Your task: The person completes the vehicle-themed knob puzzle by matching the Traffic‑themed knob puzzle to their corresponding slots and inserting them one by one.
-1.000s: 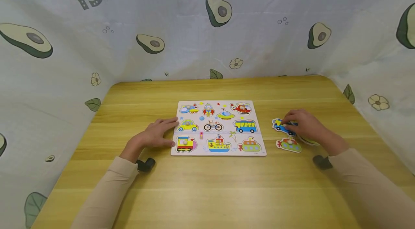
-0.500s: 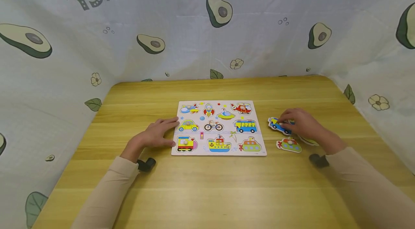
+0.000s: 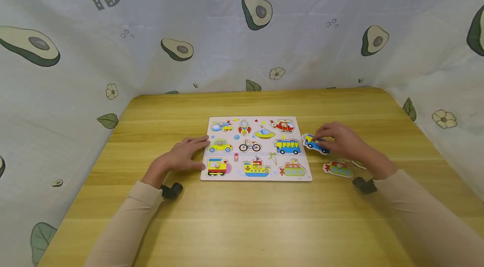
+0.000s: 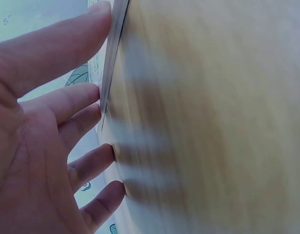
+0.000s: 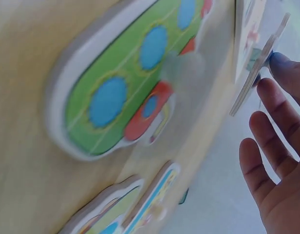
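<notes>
A white puzzle board [image 3: 236,174] with printed vehicles lies flat on the table. My left hand [image 3: 179,155] touches its left edge, fingers and thumb spread; in the left wrist view the fingertips [image 4: 94,161] and thumb meet the board's edge [image 4: 109,63]. Off the board's right side, my right hand [image 3: 342,143] pinches a blue and yellow bus puzzle piece [image 3: 310,142] by its knob. The right wrist view shows that bus piece [image 5: 252,70] edge-on, raised and tilted, near the board. On the board, a printed bus picture [image 3: 287,147] is closest to the held piece.
A green submarine piece [image 3: 338,168] lies right of the board and looms large in the right wrist view. More loose pieces [image 3: 358,164] lie beside it, partly hidden by the right hand. A patterned cloth [image 3: 227,48] hangs behind the wooden table [image 3: 242,221].
My right hand has lifted the bus piece from among the loose pieces and carried it left toward the board. The left hand has stayed at the board's edge.
</notes>
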The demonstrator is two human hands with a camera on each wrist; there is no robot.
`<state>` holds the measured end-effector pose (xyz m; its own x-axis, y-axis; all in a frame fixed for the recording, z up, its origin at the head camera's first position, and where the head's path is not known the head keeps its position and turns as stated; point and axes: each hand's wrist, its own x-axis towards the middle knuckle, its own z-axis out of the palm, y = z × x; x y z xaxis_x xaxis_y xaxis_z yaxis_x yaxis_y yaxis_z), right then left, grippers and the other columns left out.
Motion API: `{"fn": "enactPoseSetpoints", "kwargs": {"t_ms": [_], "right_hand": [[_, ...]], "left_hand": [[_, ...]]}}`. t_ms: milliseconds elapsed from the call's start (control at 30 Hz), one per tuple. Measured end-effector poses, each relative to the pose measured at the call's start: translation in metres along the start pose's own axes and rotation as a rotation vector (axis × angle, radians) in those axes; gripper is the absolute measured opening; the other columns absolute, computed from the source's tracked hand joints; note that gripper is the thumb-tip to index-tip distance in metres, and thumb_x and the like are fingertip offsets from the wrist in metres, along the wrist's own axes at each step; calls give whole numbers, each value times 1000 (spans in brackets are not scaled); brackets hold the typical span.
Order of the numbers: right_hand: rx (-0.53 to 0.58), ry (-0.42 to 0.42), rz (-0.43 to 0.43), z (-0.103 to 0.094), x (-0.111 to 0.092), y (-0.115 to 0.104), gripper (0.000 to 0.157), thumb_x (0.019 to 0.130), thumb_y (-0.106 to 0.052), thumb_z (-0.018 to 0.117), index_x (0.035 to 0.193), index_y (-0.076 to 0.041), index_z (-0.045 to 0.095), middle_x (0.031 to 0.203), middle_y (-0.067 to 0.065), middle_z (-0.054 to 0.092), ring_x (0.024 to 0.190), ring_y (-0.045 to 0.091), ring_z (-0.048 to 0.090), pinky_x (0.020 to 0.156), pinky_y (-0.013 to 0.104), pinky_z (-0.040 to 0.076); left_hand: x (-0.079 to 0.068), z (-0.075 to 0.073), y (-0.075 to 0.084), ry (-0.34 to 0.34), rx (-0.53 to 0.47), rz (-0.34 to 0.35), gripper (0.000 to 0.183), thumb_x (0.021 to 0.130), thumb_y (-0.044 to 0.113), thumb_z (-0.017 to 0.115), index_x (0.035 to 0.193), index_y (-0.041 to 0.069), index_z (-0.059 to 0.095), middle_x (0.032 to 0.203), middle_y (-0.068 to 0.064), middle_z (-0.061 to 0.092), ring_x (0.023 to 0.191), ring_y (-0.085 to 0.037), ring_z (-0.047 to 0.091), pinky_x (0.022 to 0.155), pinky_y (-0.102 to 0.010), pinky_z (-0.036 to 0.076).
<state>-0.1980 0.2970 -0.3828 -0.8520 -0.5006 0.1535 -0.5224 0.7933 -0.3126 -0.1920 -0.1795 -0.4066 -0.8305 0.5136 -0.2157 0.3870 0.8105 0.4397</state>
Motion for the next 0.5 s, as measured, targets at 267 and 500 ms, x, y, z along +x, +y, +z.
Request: {"fn": "enactPoseSetpoints", "kwargs": {"t_ms": [267,500], "right_hand": [[12,-19,6,2,7,-9,14,86,-5,73,99,-7,78,107,12,70,105,34,60,92,56,49],[2,-8,-37,4,12,-13,13,86,-5,73,98,-8,78,106,10,71,103,33,60,90,53,50]], "left_hand": [[0,-1,2,-4,-9,-11,77,87,30,73,153,11,38,165,-9,27,144,-41,28,113,-65,25],[1,-1,2,-4,-3,-11,77,87,30,73,153,11,38,165,-9,27,145,-41,28,114,-66,25]]}}
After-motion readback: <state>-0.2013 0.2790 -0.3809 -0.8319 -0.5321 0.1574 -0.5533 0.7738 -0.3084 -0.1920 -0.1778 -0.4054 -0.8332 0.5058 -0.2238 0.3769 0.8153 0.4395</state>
